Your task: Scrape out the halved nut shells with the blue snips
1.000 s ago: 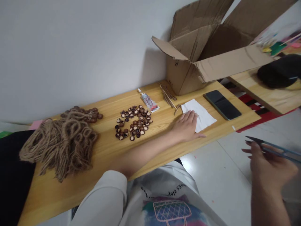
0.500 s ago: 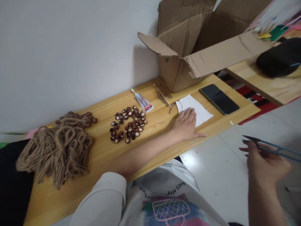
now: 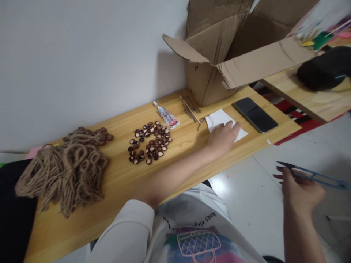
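My left hand point(image 3: 223, 138) rests palm down on a white paper sheet point(image 3: 219, 118) on the wooden bench, its fingers bent a little and apart. Out over the floor at the right, my right hand point(image 3: 301, 190) is closed round a blue tool with a dark pointed tip point(image 3: 319, 177), perhaps snips or tweezers. A phone point(image 3: 255, 114) lies just right of the paper. Left of the paper are a thin wooden stick point(image 3: 189, 109) with brown twine pieces, a glue tube point(image 3: 168, 117) and many halved brown shells point(image 3: 156, 144).
A large open cardboard box point(image 3: 204, 82) stands at the back against the wall. Bundled jute cord point(image 3: 79, 175) with brown beads point(image 3: 102, 136) lies at the left. A second bench point(image 3: 309, 98) at the right holds a black object point(image 3: 323, 69).
My left hand has slid right across the paper, and its fingers have lifted and bent. My right hand and the blue tool have shifted slightly left.
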### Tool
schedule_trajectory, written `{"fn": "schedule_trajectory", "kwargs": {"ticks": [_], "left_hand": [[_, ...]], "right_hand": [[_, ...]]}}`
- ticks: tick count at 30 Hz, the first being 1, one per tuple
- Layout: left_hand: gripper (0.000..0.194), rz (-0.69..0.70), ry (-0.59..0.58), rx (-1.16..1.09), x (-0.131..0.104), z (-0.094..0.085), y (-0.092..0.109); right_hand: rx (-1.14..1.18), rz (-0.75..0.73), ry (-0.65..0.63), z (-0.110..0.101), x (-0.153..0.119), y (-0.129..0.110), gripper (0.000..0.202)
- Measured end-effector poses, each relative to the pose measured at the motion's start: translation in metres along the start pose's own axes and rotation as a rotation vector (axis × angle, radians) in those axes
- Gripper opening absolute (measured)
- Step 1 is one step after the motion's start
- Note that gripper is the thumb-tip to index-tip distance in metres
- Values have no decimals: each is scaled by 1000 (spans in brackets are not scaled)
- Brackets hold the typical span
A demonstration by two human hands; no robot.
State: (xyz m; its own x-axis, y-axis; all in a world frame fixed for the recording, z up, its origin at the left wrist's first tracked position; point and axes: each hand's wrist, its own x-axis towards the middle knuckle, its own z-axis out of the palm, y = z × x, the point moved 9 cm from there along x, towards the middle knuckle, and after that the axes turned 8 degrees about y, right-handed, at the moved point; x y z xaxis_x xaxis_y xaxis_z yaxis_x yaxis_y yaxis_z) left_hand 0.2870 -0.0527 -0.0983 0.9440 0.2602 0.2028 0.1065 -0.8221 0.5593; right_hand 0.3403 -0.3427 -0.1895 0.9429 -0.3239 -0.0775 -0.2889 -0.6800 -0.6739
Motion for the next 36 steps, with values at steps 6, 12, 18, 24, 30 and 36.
{"fn": "schedule_trajectory", "kwargs": {"ticks": [6,12,18,24,30,36], "left_hand": [[37,-186,43,-171,33,-3,-53],[33,-146,38,-132,29,-11,-61],[46,96,-26,92,-13,-15,-28],[61,146,-59,282,-35,-1,-14],[58,184,-30,386,-41,1,-2],[68,297,-25,425,-54,16,31]], "right_hand": [[-3,120,-74,1,-14,-5,39],[19,138,-90,6,-9,6,40],[49,173,-64,17,-4,18,40],[59,187,-81,21,-3,22,40],[50,201,-102,21,1,29,38],[18,131,-130,28,7,34,34]]}}
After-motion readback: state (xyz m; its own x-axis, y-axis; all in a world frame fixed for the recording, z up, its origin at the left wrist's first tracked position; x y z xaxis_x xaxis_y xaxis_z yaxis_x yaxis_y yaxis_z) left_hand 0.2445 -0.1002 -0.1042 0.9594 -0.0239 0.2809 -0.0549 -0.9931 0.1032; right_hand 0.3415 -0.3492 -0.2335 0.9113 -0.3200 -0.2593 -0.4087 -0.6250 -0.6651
